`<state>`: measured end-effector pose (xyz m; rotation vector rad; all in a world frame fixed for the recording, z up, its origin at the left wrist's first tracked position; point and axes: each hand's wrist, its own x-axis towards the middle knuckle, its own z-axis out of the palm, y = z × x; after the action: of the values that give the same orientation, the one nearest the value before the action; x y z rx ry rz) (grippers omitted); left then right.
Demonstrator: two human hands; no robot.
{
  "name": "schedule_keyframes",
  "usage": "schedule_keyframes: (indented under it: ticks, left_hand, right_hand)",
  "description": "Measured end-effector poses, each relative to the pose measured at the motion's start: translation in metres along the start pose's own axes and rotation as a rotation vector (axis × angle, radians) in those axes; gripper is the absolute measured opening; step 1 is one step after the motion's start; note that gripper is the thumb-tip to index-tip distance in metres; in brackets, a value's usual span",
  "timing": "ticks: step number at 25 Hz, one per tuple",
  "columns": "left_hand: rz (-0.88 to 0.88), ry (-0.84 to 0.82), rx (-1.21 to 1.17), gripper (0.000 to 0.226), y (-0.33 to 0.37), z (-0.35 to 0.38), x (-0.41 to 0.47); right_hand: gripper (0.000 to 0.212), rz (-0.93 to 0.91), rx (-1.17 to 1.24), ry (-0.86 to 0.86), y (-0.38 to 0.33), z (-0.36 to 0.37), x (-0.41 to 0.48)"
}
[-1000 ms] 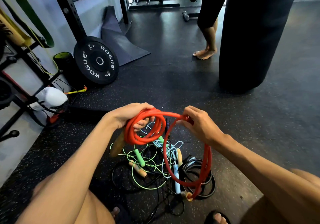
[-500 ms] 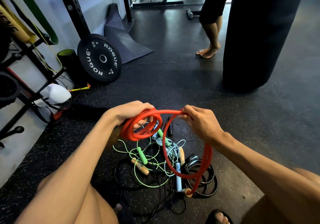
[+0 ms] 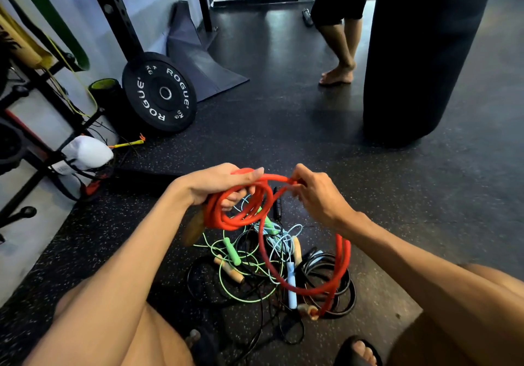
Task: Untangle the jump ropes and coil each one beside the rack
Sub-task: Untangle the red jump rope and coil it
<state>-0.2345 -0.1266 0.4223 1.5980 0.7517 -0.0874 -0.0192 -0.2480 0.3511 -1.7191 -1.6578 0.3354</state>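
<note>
Seemingly mid-coil in the head view, the left hand [image 3: 218, 184] gripped several red rope [image 3: 238, 219] loops above the tangled pile [image 3: 249, 269] on the floor [image 3: 283, 139]; the right hand [image 3: 317, 195] pinched the next strand. Another wrap seemed due, lifting the tail clear. Bare floor lay beside the rack [image 3: 42, 150] at the left edge.

Both forearms stretched out low in front, hands nearly touching. Left hand [image 3: 218, 184] is curled round the red rope [image 3: 241, 219] coils, right hand [image 3: 319, 195] pinching a strand, knuckles up.
</note>
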Motion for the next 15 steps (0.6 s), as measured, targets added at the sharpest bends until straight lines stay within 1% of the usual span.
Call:
schedule_keyframes:
  ticks: [1,3,5,7,9,10,13,14,15]
  left_hand:
    - [0.014,-0.004,0.036,0.049,0.0,0.0,0.0]
    - [0.029,0.02,0.112,0.045,0.0,-0.002,-0.001]
    - [0.028,0.05,0.112,0.048,0.0,-0.007,-0.003]
    - [0.039,0.043,0.054,0.054,0.002,-0.011,-0.006]
    - [0.068,-0.004,-0.012,0.058,0.004,-0.013,-0.01]
    - [0.086,-0.031,-0.051,0.058,0.006,-0.012,-0.011]
    - [0.157,-0.104,-0.206,0.056,0.011,-0.005,-0.011]
    - [0.181,-0.118,-0.251,0.055,0.014,-0.003,-0.01]
    - [0.198,-0.122,-0.281,0.054,0.016,-0.001,-0.01]
  right_hand:
    - [0.008,0.013,0.032,-0.004,0.001,-0.001,0.002]
    - [0.011,0.034,0.117,-0.026,-0.002,-0.002,0.006]
    - [0.014,0.066,0.234,-0.09,-0.008,-0.005,0.007]
    - [0.019,0.082,0.351,-0.167,-0.015,-0.009,0.008]
    - [0.026,0.107,0.451,-0.204,-0.021,-0.013,0.01]
    - [0.03,0.134,0.529,-0.203,-0.023,-0.015,0.011]
    - [0.037,0.251,0.866,-0.186,-0.026,-0.021,0.019]
    - [0.038,0.272,0.924,-0.178,-0.027,-0.022,0.021]
    - [0.038,0.279,0.93,-0.158,-0.029,-0.023,0.024]
